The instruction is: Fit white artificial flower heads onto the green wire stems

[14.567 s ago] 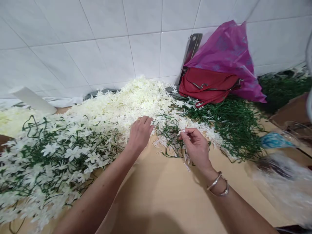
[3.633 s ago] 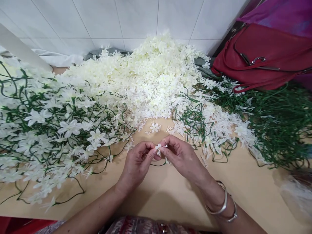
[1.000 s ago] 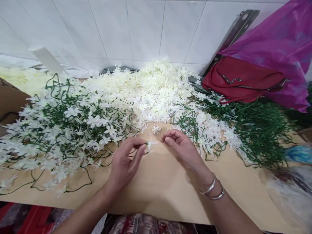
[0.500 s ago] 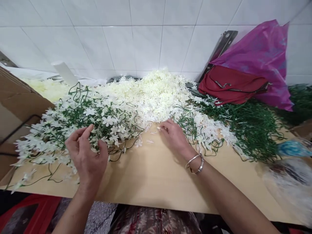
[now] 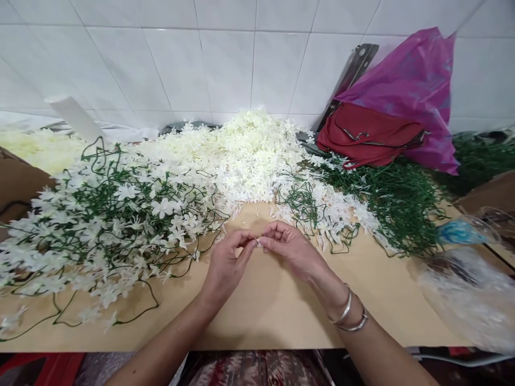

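Over the near middle of the table, the fingertips of my left hand (image 5: 227, 260) and my right hand (image 5: 292, 249) meet. Pinched between them is a small white flower piece (image 5: 259, 243), mostly covered by the fingers. Both thumbs press against the index fingers. Two silver bangles circle my right wrist. Just beyond the hands lie loose thin white flower stamens (image 5: 256, 213). To the left spreads a heap of white artificial flowers on green stems (image 5: 163, 206). A tall pile of cream-white blossoms (image 5: 257, 145) stands behind, against the tiled wall.
Green stems (image 5: 402, 209) and white stamens cover the right side. A red handbag (image 5: 370, 134) and a purple plastic bag (image 5: 418, 102) lean at the back right. A clear plastic bag (image 5: 475, 300) sits near the right edge. Cardboard (image 5: 20, 182) stands at the left.
My left hand has come away from the flower heap on the left to meet the right. My right hand has drawn back from the stamens with a small white piece.
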A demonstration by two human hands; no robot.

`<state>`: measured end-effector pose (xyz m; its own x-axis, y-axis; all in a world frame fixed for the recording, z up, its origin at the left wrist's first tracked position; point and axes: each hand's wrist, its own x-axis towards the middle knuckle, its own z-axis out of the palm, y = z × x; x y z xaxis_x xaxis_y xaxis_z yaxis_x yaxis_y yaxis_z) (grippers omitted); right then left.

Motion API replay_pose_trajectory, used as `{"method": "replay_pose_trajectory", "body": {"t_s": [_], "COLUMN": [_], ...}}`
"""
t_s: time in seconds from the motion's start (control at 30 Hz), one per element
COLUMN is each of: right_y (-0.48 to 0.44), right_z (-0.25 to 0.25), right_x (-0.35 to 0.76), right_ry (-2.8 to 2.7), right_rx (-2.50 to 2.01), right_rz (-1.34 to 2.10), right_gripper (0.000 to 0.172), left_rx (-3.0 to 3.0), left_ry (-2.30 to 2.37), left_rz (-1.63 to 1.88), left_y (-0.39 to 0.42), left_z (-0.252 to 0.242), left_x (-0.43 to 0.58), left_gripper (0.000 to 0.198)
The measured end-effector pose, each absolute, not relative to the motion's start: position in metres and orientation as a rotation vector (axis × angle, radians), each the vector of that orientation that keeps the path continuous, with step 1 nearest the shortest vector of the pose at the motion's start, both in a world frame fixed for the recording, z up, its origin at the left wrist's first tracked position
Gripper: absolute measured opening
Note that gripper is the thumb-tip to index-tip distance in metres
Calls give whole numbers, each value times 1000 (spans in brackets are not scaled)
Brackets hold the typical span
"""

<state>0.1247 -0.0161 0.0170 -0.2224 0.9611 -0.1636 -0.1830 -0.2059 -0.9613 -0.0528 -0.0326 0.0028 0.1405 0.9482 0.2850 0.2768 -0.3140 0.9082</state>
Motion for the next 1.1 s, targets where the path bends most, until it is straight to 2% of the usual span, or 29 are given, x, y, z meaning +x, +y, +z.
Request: {"method": "replay_pose_trajectory", "body": {"t_s": [0.17, 0.4, 0.7, 1.1], "right_y": [-4, 9, -5, -13], "right_z": [17, 17, 7, 3], "right_x": [132, 135, 119, 115], "right_ry": [-1137, -1094, -1162, -1377], "right_rx": [-1092, -1137, -1053, -1205], "right_rz": [1565, 1254, 1086, 761], "right_gripper": [32, 20, 5, 12], "left_rx": [1225, 767, 798, 837], "left_ry": [1100, 1153, 1114, 1089], "left_rz": [1250, 1264, 1268, 1235], "left_y": [-20, -7, -8, -13], "left_z": [0, 3, 2, 2], "left_x": [-53, -40, -36, -31], "left_gripper": [21, 34, 30, 24]}}
